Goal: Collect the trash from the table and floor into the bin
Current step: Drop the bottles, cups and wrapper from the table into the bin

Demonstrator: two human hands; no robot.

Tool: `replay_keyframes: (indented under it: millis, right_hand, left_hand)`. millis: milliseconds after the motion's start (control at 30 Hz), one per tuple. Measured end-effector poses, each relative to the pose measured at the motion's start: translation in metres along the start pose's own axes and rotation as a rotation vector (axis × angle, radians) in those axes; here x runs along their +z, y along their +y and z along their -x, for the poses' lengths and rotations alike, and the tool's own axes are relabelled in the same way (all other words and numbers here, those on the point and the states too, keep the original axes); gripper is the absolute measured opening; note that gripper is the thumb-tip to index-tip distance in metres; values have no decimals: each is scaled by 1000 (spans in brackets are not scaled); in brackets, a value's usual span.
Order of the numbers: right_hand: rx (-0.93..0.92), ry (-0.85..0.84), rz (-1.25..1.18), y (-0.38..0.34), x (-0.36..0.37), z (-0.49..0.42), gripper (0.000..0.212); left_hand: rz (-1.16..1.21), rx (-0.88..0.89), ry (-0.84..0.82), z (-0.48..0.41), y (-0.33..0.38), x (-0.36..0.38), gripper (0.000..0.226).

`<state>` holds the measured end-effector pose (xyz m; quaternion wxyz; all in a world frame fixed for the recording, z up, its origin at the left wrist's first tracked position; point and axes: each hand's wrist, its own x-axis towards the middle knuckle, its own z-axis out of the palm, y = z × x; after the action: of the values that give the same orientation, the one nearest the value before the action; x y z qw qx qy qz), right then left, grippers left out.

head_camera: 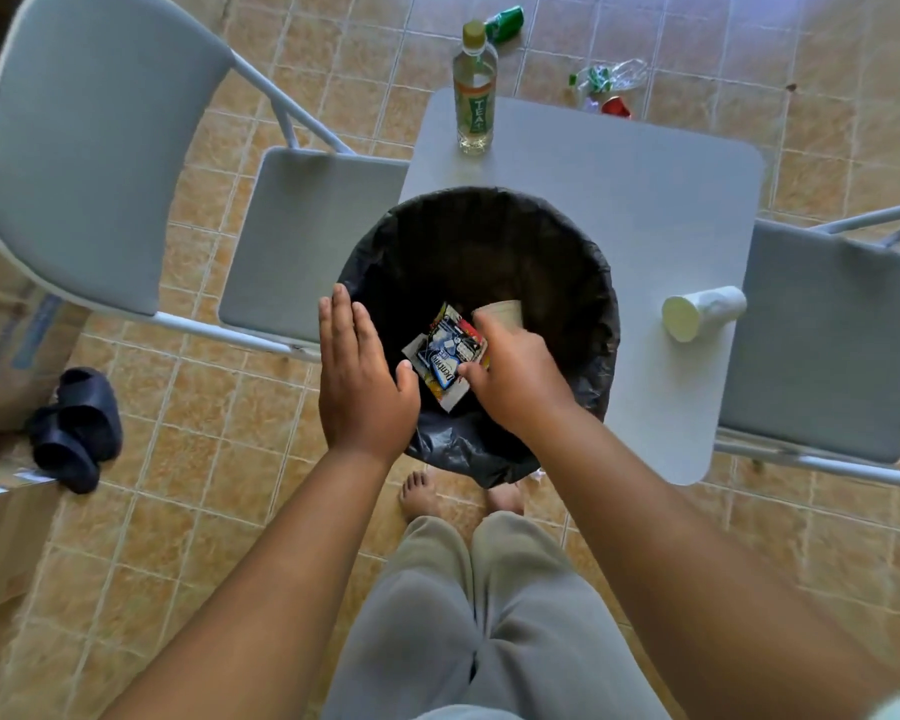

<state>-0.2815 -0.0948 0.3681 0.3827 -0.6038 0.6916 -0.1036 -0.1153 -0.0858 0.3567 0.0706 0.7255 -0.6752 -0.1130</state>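
Head view, right hand seemingly gripping wrapper and paper cup over bin, left hand flat, fingers straight

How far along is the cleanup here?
Done: unclear, the bin is dark inside. In hand: right hand grips a printed packet and paper cup over it, left hand open at the rim. Left: tea bottle and white cup on the table; green can, crushed bottle, red can on the floor.
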Motion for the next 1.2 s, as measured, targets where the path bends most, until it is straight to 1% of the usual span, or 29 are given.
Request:
replay_keyframes:
  millis: [67,133,167,233,300,433,633,733,800,867,900,933,967,1033,1067,1100,1133,1200]
  right_hand:
    - [-130,156,28,6,-10,4,49]
    - [-274,396,61,17,-23,9,38]
    - [-316,500,91,25,-29,11,35]
    - [-325,606,169,45,-39,13,36]
    - [-262,607,210,65,-47,15,42]
    - [-204,561,111,91,-56,17,50]
    - [-188,643,25,113,-72,14,48]
    - [-244,709,-94,123,-83,10,45]
    - [-265,791,-233,135,-89,6,40]
    - [-171,888,-323,156,-98,-4,33]
    - [-86,908,-297,171,-102,-13,32]
    - [17,873,-225,188,-106,-22,32]
    - [127,774,-127,207,-107,-32,36]
    - [312,465,106,244,-106,-50,50]
    - [376,303,230,259,-105,-57,57]
    - [414,165,349,270,-103,-63,63]
    - [423,63,459,278,-101,-69,68]
    - [396,-49,644,288,-97,-80,78]
  left_hand:
    - [-9,4,-5,0,2,0,76]
    - [-4,10,-6,0,3,1,77]
    - [0,13,-7,0,3,1,77]
    - [2,26,-7,-2,4,1,77]
    - [-4,36,-6,-5,8,3,77]
    - [4,77,-3,-14,26,9,76]
    - [7,127,-13,-30,55,16,76]
    - [7,149,-7,-39,65,19,76]
    - [9,149,-1,-43,68,20,76]
    - [13,150,1,-44,69,22,76]
    - [12,154,5,-44,69,22,76]
    - [9,159,9,-44,68,23,76]
    - [5,163,12,-44,68,23,76]
    - [1,167,17,-44,68,23,76]
    - [1,170,21,-44,68,23,76]
    - [0,173,24,-44,68,23,75]
    - [2,177,27,-45,68,22,75]
    - [11,186,36,-45,68,22,75]
